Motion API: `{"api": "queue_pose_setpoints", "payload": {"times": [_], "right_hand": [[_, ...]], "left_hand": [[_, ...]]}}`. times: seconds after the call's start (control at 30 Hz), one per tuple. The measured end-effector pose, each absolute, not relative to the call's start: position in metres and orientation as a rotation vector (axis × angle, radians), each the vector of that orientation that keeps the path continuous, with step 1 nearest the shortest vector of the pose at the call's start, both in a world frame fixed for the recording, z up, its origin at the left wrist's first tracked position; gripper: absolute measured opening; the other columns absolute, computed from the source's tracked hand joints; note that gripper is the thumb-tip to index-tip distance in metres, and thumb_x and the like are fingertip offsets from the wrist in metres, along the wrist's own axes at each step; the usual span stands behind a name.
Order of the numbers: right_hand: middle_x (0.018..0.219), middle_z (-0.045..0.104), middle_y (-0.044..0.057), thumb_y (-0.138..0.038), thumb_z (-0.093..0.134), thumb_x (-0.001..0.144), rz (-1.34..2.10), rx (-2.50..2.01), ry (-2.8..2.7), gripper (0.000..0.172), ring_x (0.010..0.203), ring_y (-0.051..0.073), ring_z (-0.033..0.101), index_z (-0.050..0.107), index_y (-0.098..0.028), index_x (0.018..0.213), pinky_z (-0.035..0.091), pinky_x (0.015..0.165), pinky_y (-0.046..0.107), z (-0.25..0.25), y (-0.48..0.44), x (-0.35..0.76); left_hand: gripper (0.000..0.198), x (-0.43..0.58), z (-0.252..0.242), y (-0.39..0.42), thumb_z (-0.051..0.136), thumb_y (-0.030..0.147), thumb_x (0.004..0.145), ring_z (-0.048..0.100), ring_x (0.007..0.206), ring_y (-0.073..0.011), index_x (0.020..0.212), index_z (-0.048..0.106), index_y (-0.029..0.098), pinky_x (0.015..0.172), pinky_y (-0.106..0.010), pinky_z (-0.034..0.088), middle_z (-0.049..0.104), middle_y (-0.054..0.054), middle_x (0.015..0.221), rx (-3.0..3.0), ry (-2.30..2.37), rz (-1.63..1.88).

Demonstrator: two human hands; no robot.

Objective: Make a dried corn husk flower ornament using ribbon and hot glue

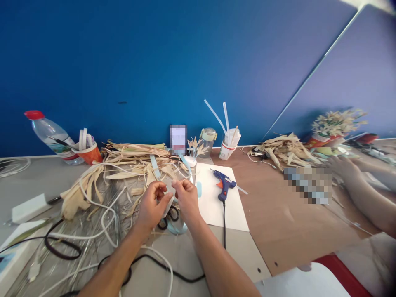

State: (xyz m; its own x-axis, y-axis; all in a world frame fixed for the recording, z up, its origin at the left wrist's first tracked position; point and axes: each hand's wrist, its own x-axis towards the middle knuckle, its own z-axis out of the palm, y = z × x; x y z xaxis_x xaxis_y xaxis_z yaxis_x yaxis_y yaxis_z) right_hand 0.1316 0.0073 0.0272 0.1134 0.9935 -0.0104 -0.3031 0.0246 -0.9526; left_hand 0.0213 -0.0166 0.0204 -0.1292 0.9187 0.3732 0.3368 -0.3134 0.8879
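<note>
My left hand [154, 205] and my right hand [185, 197] meet above the table's middle, fingers pinched together on a pale strip [169, 194] that runs between them. A light blue ribbon [154, 166] trails up from the hands toward the husk pile. Black-handled scissors [168, 218] lie just under my hands. A blue and orange glue gun [224, 184] rests on a white sheet of paper [216, 202] to the right of my right hand.
Dried corn husks [130, 163] cover the table's left, with white and black cables [102, 222]. A red-capped water bottle [51, 136] and orange cup [89, 152] stand at back left, a cup of glue sticks [228, 144] at back. Another person's arm [365, 194] works at right.
</note>
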Motion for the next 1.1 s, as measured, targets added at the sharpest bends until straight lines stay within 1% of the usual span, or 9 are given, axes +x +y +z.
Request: {"api": "queue_pose_setpoints", "payload": {"times": [0.1, 0.27, 0.57, 0.63, 0.73, 0.8, 0.87, 0.93, 1.1], "right_hand": [[0.044, 0.037, -0.009, -0.038, 0.062, 0.071, 1.264, -1.022, -0.933, 0.029, 0.045, 0.008, 0.030, 0.048, -0.019, 0.054, 0.027, 0.046, 0.023, 0.0261, 0.0063, 0.1295], [0.045, 0.038, -0.008, -0.038, 0.064, 0.069, 1.266, -1.014, -0.944, 0.031, 0.045, 0.008, 0.030, 0.046, -0.019, 0.053, 0.027, 0.046, 0.022, 0.0252, 0.0067, 0.1286], [0.045, 0.037, -0.008, -0.038, 0.065, 0.067, 1.233, -1.031, -0.937, 0.032, 0.046, 0.008, 0.030, 0.044, -0.020, 0.051, 0.028, 0.047, 0.022, 0.0263, 0.0071, 0.1299], [0.046, 0.036, -0.008, -0.038, 0.065, 0.067, 1.216, -1.057, -0.937, 0.033, 0.047, 0.008, 0.030, 0.043, -0.020, 0.051, 0.028, 0.047, 0.022, 0.0261, 0.0076, 0.1302], [0.047, 0.036, -0.008, -0.037, 0.064, 0.068, 1.197, -1.094, -0.946, 0.032, 0.047, 0.008, 0.031, 0.043, -0.020, 0.051, 0.029, 0.047, 0.022, 0.0255, 0.0084, 0.1305], [0.048, 0.038, -0.007, -0.037, 0.064, 0.068, 1.194, -1.097, -0.972, 0.031, 0.048, 0.008, 0.033, 0.045, -0.019, 0.052, 0.031, 0.048, 0.022, 0.0257, 0.0083, 0.1306], [0.048, 0.040, -0.007, -0.037, 0.063, 0.068, 1.192, -1.091, -1.000, 0.031, 0.049, 0.008, 0.035, 0.045, -0.019, 0.051, 0.033, 0.049, 0.022, 0.0266, 0.0076, 0.1303], [0.048, 0.041, -0.007, -0.036, 0.063, 0.068, 1.188, -1.097, -1.020, 0.031, 0.049, 0.008, 0.036, 0.045, -0.019, 0.050, 0.034, 0.050, 0.022, 0.0276, 0.0067, 0.1296], [0.048, 0.042, -0.007, -0.036, 0.065, 0.066, 1.203, -1.105, -0.983, 0.030, 0.048, 0.008, 0.037, 0.047, -0.019, 0.050, 0.033, 0.049, 0.022, 0.0252, 0.0068, 0.1276]], "left_hand": [[0.011, 0.0221, 0.0204, -0.0168, 0.055, 0.031, 0.080, 0.052, 0.063, -0.0147, 0.076, 0.056, 0.020, 0.062, -0.026, 0.042, 0.056, 0.001, 0.069, 1.709, 1.470, 1.421], [0.021, 0.0191, 0.0216, -0.0189, 0.044, 0.033, 0.087, 0.049, 0.060, -0.0152, 0.071, 0.052, 0.021, 0.058, -0.026, 0.039, 0.050, 0.002, 0.062, 1.758, 1.559, 1.325], [0.034, 0.0183, 0.0185, -0.0169, 0.039, 0.039, 0.088, 0.042, 0.051, -0.0148, 0.058, 0.042, 0.023, 0.053, -0.026, 0.035, 0.043, 0.003, 0.052, 1.659, 1.563, 1.326], [0.034, 0.0173, 0.0188, -0.0164, 0.038, 0.040, 0.088, 0.043, 0.052, -0.0147, 0.060, 0.046, 0.022, 0.054, -0.026, 0.037, 0.045, 0.003, 0.055, 1.613, 1.519, 1.384], [0.020, 0.0170, 0.0193, -0.0163, 0.048, 0.039, 0.084, 0.051, 0.062, -0.0154, 0.083, 0.056, 0.020, 0.060, -0.027, 0.043, 0.056, 0.000, 0.070, 1.560, 1.427, 1.453], [0.021, 0.0182, 0.0197, -0.0164, 0.057, 0.035, 0.079, 0.055, 0.070, -0.0163, 0.093, 0.057, 0.020, 0.066, -0.028, 0.045, 0.059, -0.002, 0.078, 1.561, 1.391, 1.457], [0.018, 0.0200, 0.0205, -0.0164, 0.059, 0.033, 0.077, 0.056, 0.072, -0.0168, 0.089, 0.058, 0.020, 0.068, -0.028, 0.045, 0.060, -0.001, 0.077, 1.591, 1.419, 1.428], [0.013, 0.0214, 0.0218, -0.0163, 0.057, 0.032, 0.078, 0.055, 0.068, -0.0165, 0.080, 0.059, 0.020, 0.066, -0.027, 0.044, 0.060, 0.000, 0.071, 1.601, 1.488, 1.381], [0.017, 0.0217, 0.0246, -0.0160, 0.053, 0.036, 0.079, 0.051, 0.058, -0.0151, 0.074, 0.059, 0.021, 0.056, -0.025, 0.040, 0.055, 0.002, 0.061, 1.522, 1.497, 1.324]]}}
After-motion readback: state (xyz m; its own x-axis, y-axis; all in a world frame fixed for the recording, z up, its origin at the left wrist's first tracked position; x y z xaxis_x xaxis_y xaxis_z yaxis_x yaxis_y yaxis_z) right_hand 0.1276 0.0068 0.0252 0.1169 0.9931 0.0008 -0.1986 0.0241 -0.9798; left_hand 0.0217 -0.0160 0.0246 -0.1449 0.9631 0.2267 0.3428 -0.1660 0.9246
